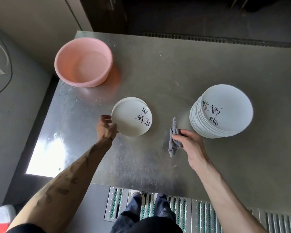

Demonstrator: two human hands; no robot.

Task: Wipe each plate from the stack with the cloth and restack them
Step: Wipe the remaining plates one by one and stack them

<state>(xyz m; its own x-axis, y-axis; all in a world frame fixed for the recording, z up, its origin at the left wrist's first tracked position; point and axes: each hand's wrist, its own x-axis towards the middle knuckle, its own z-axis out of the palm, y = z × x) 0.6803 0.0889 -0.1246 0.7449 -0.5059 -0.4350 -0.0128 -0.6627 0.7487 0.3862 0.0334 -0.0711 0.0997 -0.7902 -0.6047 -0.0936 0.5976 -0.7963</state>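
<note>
Presently, from my remote seat, I see the steel worktop [166,68] from above, with both bare forearms reaching in from the near edge. The left hand [106,126] is at the near-left rim of the top plate [131,120], a white plate with black brush lettering. Its fingers are curled round that rim, gripping it. This plate sits on a low pile near the middle of the worktop, and the edge of at least one more plate shows beneath it on the far right side. I cannot tell whether the gripped plate lies flat or is slightly lifted.

The right hand [190,145] pinches a crumpled grey cloth [174,140] between thumb and fingers. The cloth hangs out to the left of the hand, between the low pile and the tall stack [225,111]. I cannot tell whether its lower end touches the worktop. The cloth is apart from both piles.

The tall stack of matching white plates stands to the right, just beyond the right hand, its top plate face up with the same lettering.

At the far left corner sits a pink basin [83,63], well apart from the plates, with what looks like shallow water inside. Below the near edge I see metal floor grating [200,216] and the person's shoes.
</note>
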